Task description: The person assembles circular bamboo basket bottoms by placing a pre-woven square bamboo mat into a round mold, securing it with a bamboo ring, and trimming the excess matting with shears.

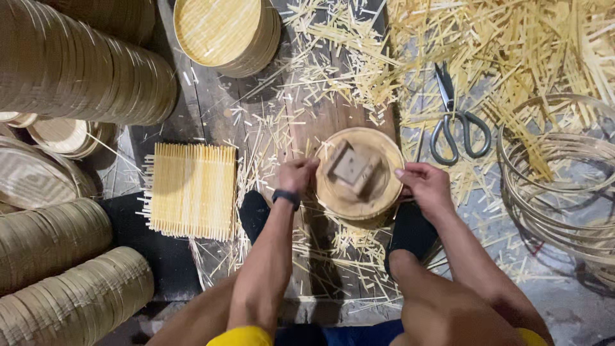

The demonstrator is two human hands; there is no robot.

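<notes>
Both hands, left (296,175) and right (425,184), grip the tray (359,200); the loose block (353,168) inside could slide off if it tilts.

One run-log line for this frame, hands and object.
left hand: grips round bamboo tray rim | right hand: grips opposite rim | wooden block: inside tray | scissors: lying beside

1. Your left hand (296,176) and right hand (428,186) grip opposite sides of the round tray (359,204), between your feet.
2. A wooden block (353,168) sits in the tray.
3. The woven mat (191,189) lies left of the tray.
4. Scissors (456,122) lie beyond your right hand, on bamboo offcuts (538,45).
5. Hoops (564,179) sit far right; stacked trays (77,70) far left.
</notes>
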